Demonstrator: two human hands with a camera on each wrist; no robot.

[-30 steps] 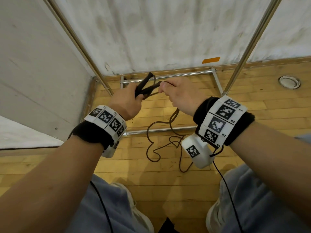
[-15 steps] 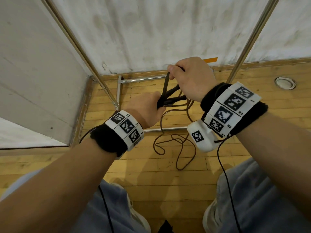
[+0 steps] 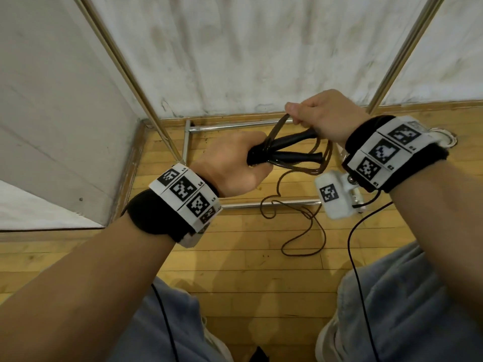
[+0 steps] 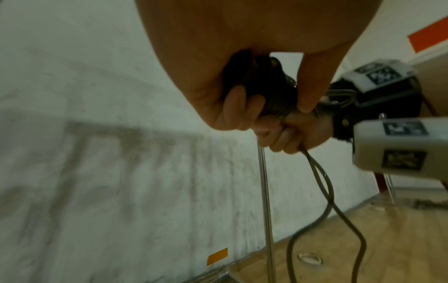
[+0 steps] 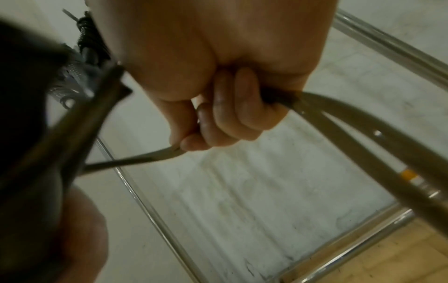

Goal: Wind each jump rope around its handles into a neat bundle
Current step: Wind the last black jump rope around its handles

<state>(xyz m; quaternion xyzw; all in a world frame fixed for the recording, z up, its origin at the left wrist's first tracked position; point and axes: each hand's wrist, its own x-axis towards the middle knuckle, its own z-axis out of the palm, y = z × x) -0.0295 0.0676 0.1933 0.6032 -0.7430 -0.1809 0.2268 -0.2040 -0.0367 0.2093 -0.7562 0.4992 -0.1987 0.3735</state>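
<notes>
While the left hand (image 3: pixel 230 165) grips both black handles (image 3: pixel 287 147) at one end, fingers curled tight round them, the right hand (image 3: pixel 324 113) pinches the brown rope (image 3: pixel 277 129) just above. Few turns already sit on the handles; rest of rope hangs down w/ loose loops on the wood floor (image 3: pixel 248 270).

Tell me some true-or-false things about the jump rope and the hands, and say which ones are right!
1. The left hand grips the two black handles together. True.
2. The right hand is empty. False: it grips the brown rope.
3. All the rope is wound up. False: loose rope lies on the wooden floor.
4. A metal frame stands by the wall. True.
</notes>
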